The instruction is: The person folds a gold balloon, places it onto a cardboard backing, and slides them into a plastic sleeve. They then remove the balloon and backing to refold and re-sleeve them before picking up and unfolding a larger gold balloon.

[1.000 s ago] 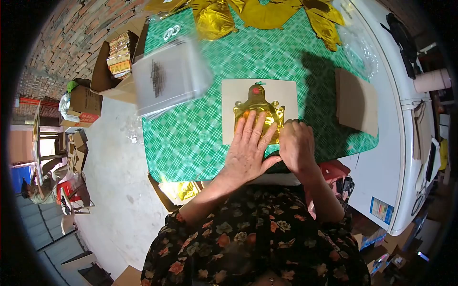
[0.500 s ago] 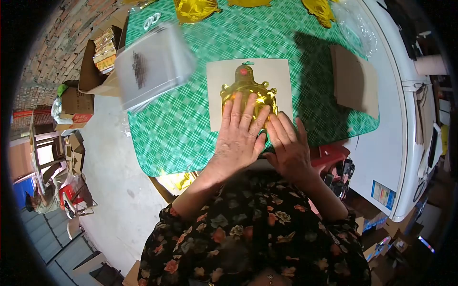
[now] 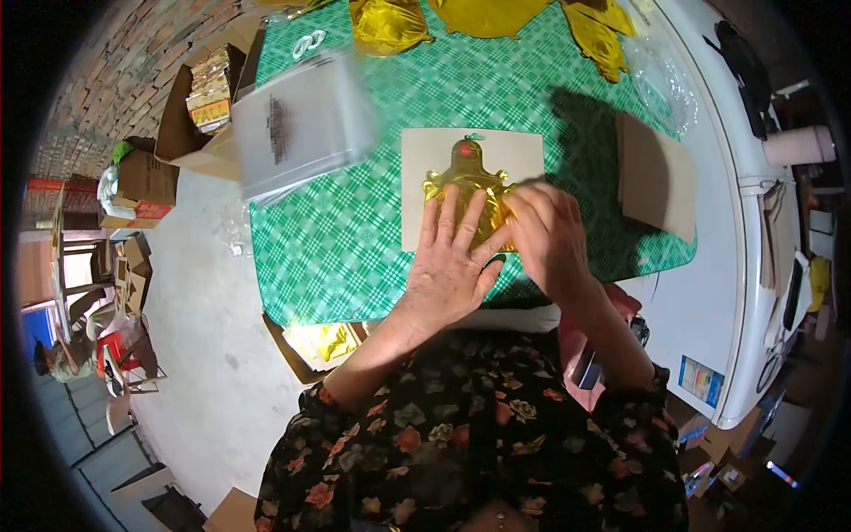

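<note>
Gold foil piece (image 3: pixel 467 166) under left hand (image 3: pixel 443 275), fingers spread flat.

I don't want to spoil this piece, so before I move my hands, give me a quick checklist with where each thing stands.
1. Left hand flat on the foil: ok.
2. Right hand pinching the foil's edge: cannot tell.
3. Foil free of wrinkles: not ok.
4. Hole in the card uncovered: ok.
5. Foil's bottom edge within the card: cannot tell, partly hidden.
6. Bags clear of the card: ok.
</note>
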A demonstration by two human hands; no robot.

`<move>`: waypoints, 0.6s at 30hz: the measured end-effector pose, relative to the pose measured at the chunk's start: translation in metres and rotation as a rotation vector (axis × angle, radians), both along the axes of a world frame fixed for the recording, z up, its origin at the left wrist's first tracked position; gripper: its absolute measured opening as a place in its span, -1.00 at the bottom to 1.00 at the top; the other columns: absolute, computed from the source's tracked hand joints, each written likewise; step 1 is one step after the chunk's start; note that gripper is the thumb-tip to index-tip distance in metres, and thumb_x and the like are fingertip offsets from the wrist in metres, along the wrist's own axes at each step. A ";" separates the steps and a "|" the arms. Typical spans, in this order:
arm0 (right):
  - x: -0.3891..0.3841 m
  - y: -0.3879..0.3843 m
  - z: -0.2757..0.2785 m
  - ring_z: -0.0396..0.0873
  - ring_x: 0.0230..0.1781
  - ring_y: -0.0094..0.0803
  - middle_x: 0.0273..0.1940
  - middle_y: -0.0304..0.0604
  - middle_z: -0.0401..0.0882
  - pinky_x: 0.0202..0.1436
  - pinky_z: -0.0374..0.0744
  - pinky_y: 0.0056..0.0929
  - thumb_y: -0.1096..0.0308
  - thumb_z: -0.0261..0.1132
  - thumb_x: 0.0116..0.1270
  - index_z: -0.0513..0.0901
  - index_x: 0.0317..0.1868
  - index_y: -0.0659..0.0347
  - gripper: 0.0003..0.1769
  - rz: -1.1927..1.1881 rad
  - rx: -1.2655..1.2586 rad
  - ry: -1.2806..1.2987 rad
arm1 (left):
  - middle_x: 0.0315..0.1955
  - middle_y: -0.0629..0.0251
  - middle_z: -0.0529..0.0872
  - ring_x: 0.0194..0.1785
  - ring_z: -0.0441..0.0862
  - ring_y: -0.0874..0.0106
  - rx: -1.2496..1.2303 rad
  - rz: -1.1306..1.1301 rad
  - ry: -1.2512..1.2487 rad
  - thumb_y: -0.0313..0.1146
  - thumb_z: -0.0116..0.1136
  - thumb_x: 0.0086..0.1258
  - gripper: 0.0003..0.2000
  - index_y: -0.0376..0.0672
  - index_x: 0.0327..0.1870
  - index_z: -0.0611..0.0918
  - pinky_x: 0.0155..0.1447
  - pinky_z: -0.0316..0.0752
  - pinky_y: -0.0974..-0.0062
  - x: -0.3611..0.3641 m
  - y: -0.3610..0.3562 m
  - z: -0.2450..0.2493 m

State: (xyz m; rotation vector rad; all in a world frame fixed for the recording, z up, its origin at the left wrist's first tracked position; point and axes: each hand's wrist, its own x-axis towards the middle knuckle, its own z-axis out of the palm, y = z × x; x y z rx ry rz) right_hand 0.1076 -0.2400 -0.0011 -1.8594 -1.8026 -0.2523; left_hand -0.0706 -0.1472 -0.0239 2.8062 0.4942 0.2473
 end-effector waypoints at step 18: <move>0.009 0.053 -0.008 0.51 -0.02 0.06 -0.15 0.07 0.48 0.11 0.54 -0.03 0.45 0.35 0.21 0.54 -0.24 0.31 -0.82 0.034 -0.150 0.038 | 0.69 -0.04 0.15 0.75 -0.10 -0.19 0.025 0.006 -0.016 0.14 -0.05 0.66 -0.47 0.16 0.50 0.57 0.77 -0.28 -0.19 -0.002 0.001 -0.002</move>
